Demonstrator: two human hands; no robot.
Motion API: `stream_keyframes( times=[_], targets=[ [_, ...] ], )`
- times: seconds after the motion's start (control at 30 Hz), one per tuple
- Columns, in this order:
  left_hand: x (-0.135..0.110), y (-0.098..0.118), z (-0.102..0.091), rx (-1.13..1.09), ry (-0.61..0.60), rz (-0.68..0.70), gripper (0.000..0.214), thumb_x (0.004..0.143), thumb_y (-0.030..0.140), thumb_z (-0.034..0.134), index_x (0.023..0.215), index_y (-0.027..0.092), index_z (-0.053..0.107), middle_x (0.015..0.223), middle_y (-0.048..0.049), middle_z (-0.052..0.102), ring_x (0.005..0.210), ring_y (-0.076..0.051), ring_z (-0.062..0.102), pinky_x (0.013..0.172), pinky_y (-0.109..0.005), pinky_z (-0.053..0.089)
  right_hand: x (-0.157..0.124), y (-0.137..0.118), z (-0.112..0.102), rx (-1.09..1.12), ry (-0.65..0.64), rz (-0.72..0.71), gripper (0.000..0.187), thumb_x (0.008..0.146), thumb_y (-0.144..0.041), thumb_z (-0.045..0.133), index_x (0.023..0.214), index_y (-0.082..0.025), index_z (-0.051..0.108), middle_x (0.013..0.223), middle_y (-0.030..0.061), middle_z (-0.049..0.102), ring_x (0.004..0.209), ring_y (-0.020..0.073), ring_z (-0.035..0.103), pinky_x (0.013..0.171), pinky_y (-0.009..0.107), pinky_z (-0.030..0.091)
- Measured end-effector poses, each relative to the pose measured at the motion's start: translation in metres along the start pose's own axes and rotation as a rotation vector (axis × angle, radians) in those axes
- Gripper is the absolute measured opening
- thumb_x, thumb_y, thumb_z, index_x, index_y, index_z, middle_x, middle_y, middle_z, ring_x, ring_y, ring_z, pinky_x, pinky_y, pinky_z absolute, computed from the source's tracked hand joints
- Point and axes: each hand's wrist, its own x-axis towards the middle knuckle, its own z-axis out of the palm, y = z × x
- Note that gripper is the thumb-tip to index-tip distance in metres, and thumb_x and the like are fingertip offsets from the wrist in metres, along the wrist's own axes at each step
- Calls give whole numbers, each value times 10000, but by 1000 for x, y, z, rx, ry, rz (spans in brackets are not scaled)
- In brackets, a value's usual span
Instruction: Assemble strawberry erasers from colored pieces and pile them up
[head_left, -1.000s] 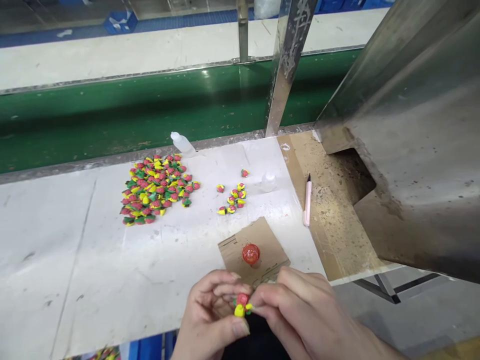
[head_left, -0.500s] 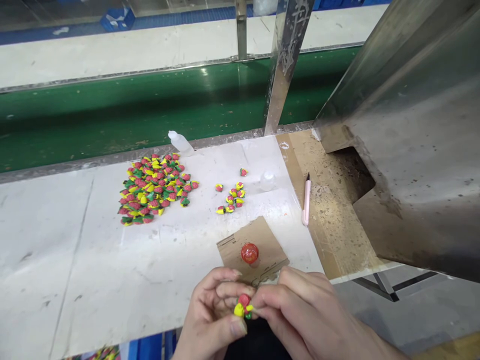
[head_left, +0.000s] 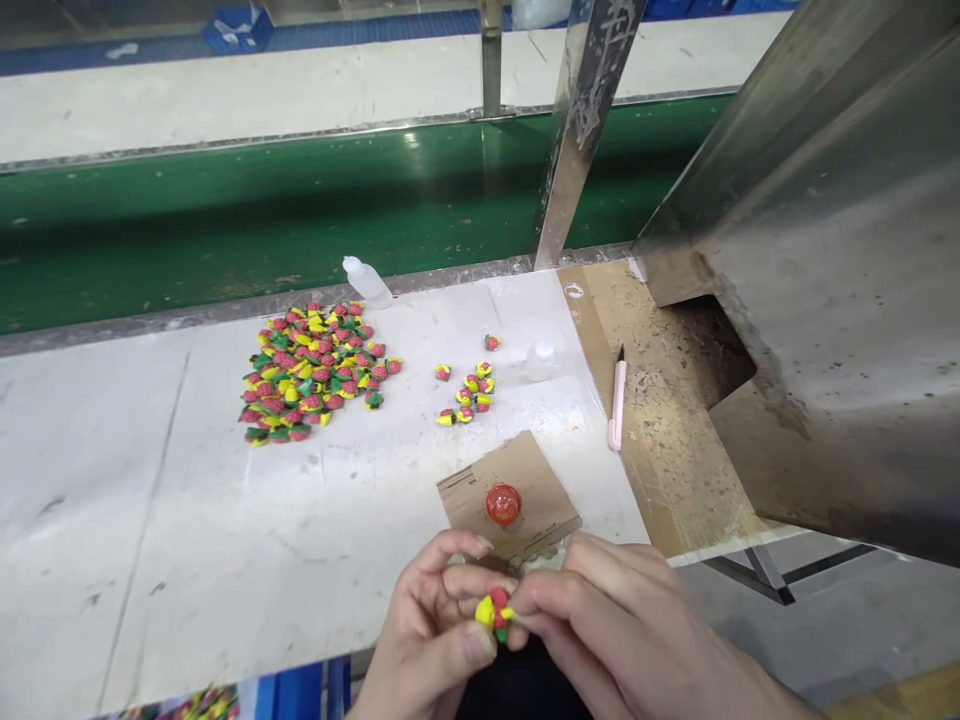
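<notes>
Left hand (head_left: 431,635) and right hand (head_left: 626,630) both pinch one small strawberry piece (head_left: 495,610) at the near edge of the table (head_left: 225,560), just below the cardboard pad (head_left: 544,480), seemingly mid-assembly, where a steady, aligned squeeze is called for.

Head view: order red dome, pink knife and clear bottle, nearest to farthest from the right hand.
1. red dome, on cardboard just ahead of the right hand.
2. pink knife, farther right, on the brown sheet.
3. clear bottle, far left by the belt.
</notes>
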Motion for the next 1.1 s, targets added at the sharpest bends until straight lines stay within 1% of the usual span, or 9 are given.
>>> stream_keyframes(
  times=[0.17, 0.43, 0.6, 0.7, 0.77, 0.83, 0.97, 1.03, 1.1],
  targets=[
    [0, 0, 2, -36, -10, 5, 408, 656, 239, 1021, 1006, 248, 811, 695, 17, 827, 637, -145, 778, 664, -217, 576, -1, -1, -2, -35, -23, 11, 360, 1167, -252, 277, 980, -231, 584, 731, -33, 614, 610, 128, 609, 560, 259, 445],
    [1, -1, -1, -17, -35, 0, 396, 686, 257, 1006, 1023, 255, 798, 708, 18, 829, 647, -144, 770, 672, -228, 573, 0, -3, 1, -11, -5, 4, 336, 1168, -249, 298, 977, -235, 574, 730, -42, 605, 606, 127, 593, 558, 260, 422],
    [1, -4, -2, 7, -42, 12, 414, 683, 257, 1007, 1037, 256, 791, 735, 8, 836, 664, -156, 766, 699, -258, 588, 1, -3, 0, -30, -20, -19, 318, 1168, -257, 317, 1029, -229, 602, 739, -37, 607, 628, 134, 599, 569, 269, 415],
    [2, -5, -1, 19, -44, 41, 415, 687, 236, 1004, 1039, 246, 783, 739, 13, 836, 676, -155, 774, 711, -262, 603, 2, -2, -3, -49, -53, -32, 336, 1172, -262, 305, 1068, -226, 622, 744, -34, 605, 637, 139, 594, 583, 276, 402],
    [1, -4, 0, 23, -40, 58, 415, 684, 217, 1005, 1036, 242, 785, 767, 12, 851, 683, -148, 781, 707, -250, 610, 4, -1, -6, -75, -75, -46, 375, 1175, -250, 289, 1045, -221, 639, 726, -38, 589, 627, 138, 573, 583, 286, 374],
    [1, -4, 1, 39, -29, 71, 419, 671, 210, 1013, 1027, 240, 793, 805, 6, 868, 689, -136, 787, 697, -220, 608, 6, 0, -10, -97, -93, -79, 421, 1179, -250, 271, 982, -216, 642, 694, -45, 557, 604, 132, 540, 569, 297, 334],
    [-2, -3, 3, 100, 13, 102, 413, 624, 233, 1038, 968, 236, 809, 827, -17, 885, 685, -128, 798, 676, -174, 596, 8, 2, -17, -105, -140, -117, 482, 1182, -274, 239, 913, -219, 634, 669, -46, 526, 581, 134, 494, 545, 310, 291],
    [-4, -2, 3, 152, 46, 116, 413, 591, 239, 1050, 930, 232, 814, 810, -35, 884, 688, -151, 809, 664, -179, 599, 9, 5, -20, -59, -179, -120, 453, 1176, -278, 274, 932, -220, 651, 695, -39, 545, 605, 137, 504, 560, 298, 311],
    [-6, -1, 3, 222, 74, 139, 423, 556, 251, 1061, 901, 224, 819, 770, -52, 877, 667, -168, 807, 659, -195, 606, 9, 8, -21, 77, -223, -87, 309, 1148, -266, 409, 974, -222, 661, 754, -38, 586, 658, 123, 543, 608, 261, 360]
  ],
)
